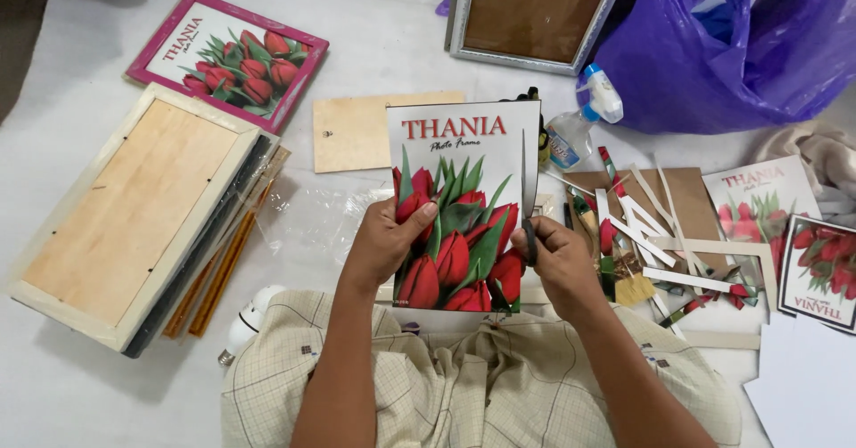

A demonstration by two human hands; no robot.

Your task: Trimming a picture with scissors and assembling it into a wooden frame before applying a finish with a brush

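Between my two hands I held a printed tulip sheet (459,200) upright over my lap, my left hand (382,238) pinching its left edge with the thumb pressed across the red blooms. My right hand (557,256) gripped the right edge, fingers curled around what looked like dark scissor handles (530,238). Just beyond my right fingertips lay cut paper strips (655,238) and a spray bottle (580,123).

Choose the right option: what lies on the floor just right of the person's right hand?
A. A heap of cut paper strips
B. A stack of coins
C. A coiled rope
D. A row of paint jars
A: beside the right hand, cut paper strips lie scattered over a brown board.
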